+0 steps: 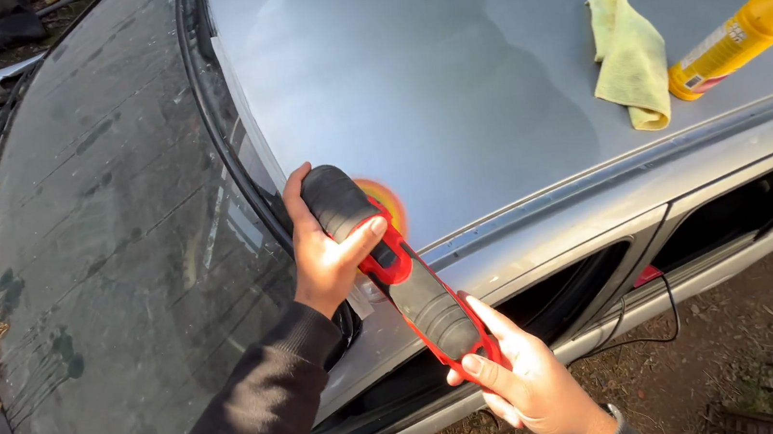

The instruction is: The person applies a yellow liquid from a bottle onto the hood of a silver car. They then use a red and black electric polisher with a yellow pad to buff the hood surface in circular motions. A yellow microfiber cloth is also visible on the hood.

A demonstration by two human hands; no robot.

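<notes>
Red and black, the handheld polisher sits at the near left corner of the grey car roof, its orange pad pressed to the paint beside the windscreen. The left hand wraps the head in a firm grip; the right hand closes on the rear handle. The roof looks dull and hazy nearly everywhere, so polishing seems barely begun. A yellow cloth and spray bottle lie far right.
</notes>
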